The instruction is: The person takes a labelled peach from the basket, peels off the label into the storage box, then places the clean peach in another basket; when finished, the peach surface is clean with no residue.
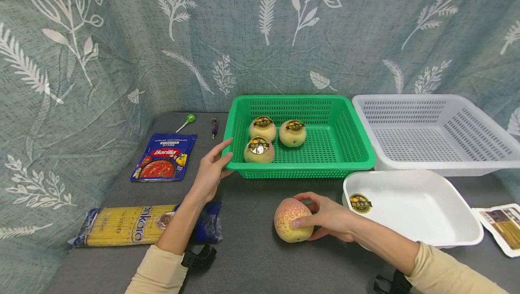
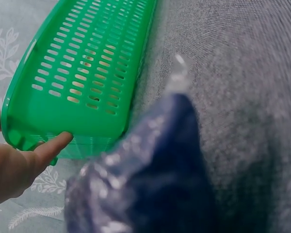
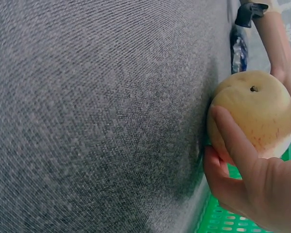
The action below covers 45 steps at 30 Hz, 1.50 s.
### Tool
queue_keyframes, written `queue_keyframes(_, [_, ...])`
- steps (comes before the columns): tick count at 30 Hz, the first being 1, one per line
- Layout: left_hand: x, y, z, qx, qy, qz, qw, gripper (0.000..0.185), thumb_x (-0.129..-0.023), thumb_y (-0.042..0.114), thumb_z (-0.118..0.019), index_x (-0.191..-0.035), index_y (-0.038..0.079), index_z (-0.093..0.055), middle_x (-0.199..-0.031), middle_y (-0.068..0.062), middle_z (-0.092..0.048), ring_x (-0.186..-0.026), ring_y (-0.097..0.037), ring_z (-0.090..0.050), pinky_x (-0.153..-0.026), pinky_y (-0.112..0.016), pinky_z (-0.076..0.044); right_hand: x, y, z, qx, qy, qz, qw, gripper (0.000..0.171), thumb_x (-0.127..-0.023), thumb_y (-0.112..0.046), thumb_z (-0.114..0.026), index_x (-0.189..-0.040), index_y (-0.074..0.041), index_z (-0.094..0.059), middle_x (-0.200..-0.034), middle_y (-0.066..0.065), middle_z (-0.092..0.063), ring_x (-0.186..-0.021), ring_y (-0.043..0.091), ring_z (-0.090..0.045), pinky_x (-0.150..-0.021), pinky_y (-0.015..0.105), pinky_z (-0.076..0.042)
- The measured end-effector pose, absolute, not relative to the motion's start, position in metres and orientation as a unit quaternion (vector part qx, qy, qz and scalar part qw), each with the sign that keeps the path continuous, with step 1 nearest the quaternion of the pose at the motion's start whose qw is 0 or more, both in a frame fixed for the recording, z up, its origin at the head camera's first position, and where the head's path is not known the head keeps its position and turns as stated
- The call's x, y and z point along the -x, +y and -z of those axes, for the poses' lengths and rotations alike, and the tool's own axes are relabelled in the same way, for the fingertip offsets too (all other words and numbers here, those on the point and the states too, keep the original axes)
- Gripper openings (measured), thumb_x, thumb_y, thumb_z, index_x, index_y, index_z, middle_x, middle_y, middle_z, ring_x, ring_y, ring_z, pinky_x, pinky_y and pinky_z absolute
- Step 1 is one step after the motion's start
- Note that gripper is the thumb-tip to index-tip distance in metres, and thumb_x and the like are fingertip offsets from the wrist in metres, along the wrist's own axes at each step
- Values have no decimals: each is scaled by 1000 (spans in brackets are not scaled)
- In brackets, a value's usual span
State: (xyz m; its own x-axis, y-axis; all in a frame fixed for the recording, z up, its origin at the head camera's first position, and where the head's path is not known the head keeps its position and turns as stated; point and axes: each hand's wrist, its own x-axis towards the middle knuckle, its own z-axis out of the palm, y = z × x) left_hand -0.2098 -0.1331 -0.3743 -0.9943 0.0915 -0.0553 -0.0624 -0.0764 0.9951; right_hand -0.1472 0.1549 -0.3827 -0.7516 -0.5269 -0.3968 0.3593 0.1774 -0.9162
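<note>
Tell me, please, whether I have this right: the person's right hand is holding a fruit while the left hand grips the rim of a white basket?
Not quite: the left hand grips the rim of the green basket, not a white one, as the head view shows. The right hand is indeed holding a fruit.

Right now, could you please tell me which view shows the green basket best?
The head view: the green basket shows almost whole, three fruits inside. The left wrist view shows its slotted outer wall, cut off by the frame; the right wrist view, only a part beyond the right hand.
</note>
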Motion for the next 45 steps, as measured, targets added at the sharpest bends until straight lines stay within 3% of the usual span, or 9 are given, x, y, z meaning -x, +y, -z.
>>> queue_keyframes(8, [211,-135,378,-23,666,-742,65,50,-104,9,-40,-152,12,-27,-153,-15,-25,-128,-39,-36,-102,-53,-35,151,164,374,64,674,652,342,72,-84,-15,-74,-141,1,-35,-119,24,-47,-92,28,-61,-75,48,-54])
queue_keyframes(16, [211,-139,380,-40,667,-741,64,51,-103,10,-41,-152,11,-26,-154,-13,-22,-131,-38,-35,-102,-52,-35,168,198,324,86,667,669,316,74,-86,-11,-71,-145,-1,-27,-126,25,-41,-98,30,-60,-84,53,-50])
queue_keyframes(24, [211,-139,379,-37,668,-740,62,51,-103,9,-42,-152,10,-26,-154,-12,-22,-130,-36,-36,-102,-52,-36,204,256,284,71,686,679,251,57,-95,-9,-59,-142,-10,-28,-128,17,-38,-103,24,-58,-89,53,-47])
queue_keyframes(27, [210,-139,379,-36,668,-740,64,51,-103,10,-42,-152,10,-26,-154,-13,-23,-129,-36,-36,-102,-52,-36,225,283,277,36,710,670,216,62,-96,-13,-57,-147,-11,-21,-128,14,-35,-100,17,-59,-88,50,-49])
queue_keyframes(33, [210,-140,379,-38,668,-741,65,51,-104,9,-40,-152,10,-25,-153,-15,-24,-129,-37,-37,-102,-52,-36,262,327,279,-23,752,629,196,85,-97,-24,-57,-154,-9,5,-128,9,-30,-92,10,-59,-89,44,-50])
queue_keyframes(39, [210,-140,379,-41,666,-742,63,51,-104,9,-40,-152,10,-25,-153,-15,-23,-129,-38,-35,-102,-53,-35,289,350,295,-66,748,630,197,88,-95,-28,-60,-153,-6,2,-125,9,-31,-87,11,-57,-91,41,-49])
queue_keyframes(45, [210,-140,381,-39,665,-743,67,51,-103,9,-40,-152,10,-25,-152,-14,-26,-128,-38,-36,-102,-52,-36,304,363,316,-87,781,588,194,95,-94,-36,-59,-151,-1,9,-132,18,-28,-88,13,-56,-92,41,-48])
